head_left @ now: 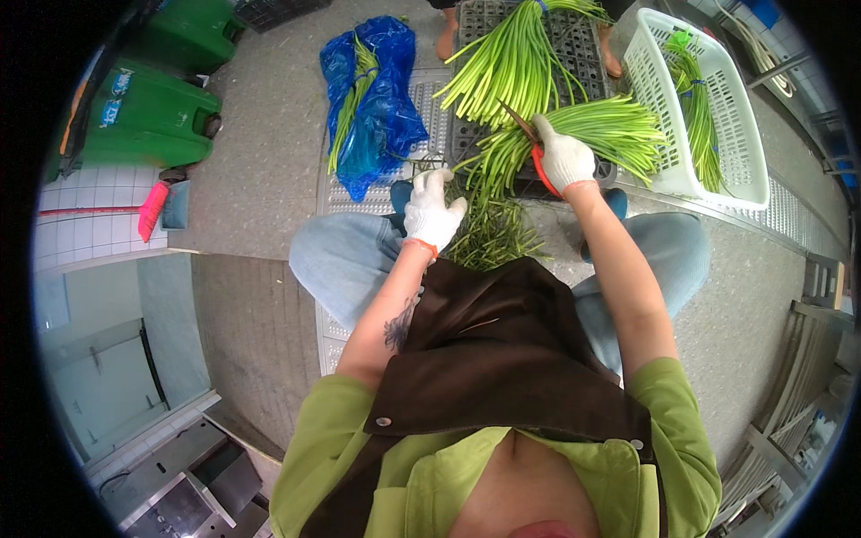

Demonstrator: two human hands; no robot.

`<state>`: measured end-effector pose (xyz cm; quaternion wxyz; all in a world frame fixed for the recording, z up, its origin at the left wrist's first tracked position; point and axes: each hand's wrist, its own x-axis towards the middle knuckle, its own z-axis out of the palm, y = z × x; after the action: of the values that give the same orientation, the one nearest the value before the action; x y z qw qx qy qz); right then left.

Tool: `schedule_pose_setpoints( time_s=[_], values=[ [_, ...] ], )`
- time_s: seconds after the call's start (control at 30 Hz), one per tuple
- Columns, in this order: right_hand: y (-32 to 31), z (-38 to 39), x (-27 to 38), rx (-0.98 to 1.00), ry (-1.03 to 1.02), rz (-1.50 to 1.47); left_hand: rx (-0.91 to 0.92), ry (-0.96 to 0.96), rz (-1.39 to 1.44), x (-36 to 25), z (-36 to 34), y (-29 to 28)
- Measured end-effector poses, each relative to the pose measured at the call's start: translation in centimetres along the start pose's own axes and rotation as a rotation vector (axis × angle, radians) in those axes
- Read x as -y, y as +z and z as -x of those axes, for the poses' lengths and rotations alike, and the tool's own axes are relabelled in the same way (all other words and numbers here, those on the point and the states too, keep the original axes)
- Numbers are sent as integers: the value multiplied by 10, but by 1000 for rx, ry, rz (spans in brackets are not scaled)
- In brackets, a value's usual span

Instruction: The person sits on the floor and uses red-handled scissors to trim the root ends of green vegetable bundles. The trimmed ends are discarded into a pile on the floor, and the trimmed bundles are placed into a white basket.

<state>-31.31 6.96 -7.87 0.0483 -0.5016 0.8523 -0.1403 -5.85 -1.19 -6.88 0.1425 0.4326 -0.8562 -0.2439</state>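
Observation:
My right hand [567,160], in a white glove, is closed on red-handled scissors [536,148]. The blades point up and left over a bundle of long green stems, apparently garlic scapes [610,134], lying on a black plastic crate [466,139]. Behind it lies another bundle of scapes [516,58] with a band near its far end. My left hand [433,211], also gloved, is held with thumb and fingers apart and nothing visible in it. It is beside a heap of short cut green pieces [489,229] between my knees.
A blue plastic bag [381,112] with green stems on it lies left of the crate. At the right stands a white basket [744,117] holding banded stems. Green wheeled bins [143,117] and a pink dustpan-like piece [152,211] are farther left. Another person's feet [446,40] show beyond the crate.

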Motion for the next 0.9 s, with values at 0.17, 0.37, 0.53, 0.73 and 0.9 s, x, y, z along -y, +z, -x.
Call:
schedule_pose_setpoints(
  time_s=[0.17, 0.37, 0.53, 0.73, 0.9],
  values=[
    [-3, 1, 1, 31, 13, -33, 52, -154, 305, -12, 11, 10],
    [-1, 0, -1, 37, 30, -53, -78, -68, 137, -41, 9, 28],
    [0, 2, 2, 19, 13, -81, -46, 154, -230, -31, -8, 41],
    [2, -1, 0, 30, 24, -92, 213, 424, -378, -22, -24, 34],
    [0, -1, 1, 18, 16, -103, 225, 380, 171, -31, -47, 7]
  ],
)
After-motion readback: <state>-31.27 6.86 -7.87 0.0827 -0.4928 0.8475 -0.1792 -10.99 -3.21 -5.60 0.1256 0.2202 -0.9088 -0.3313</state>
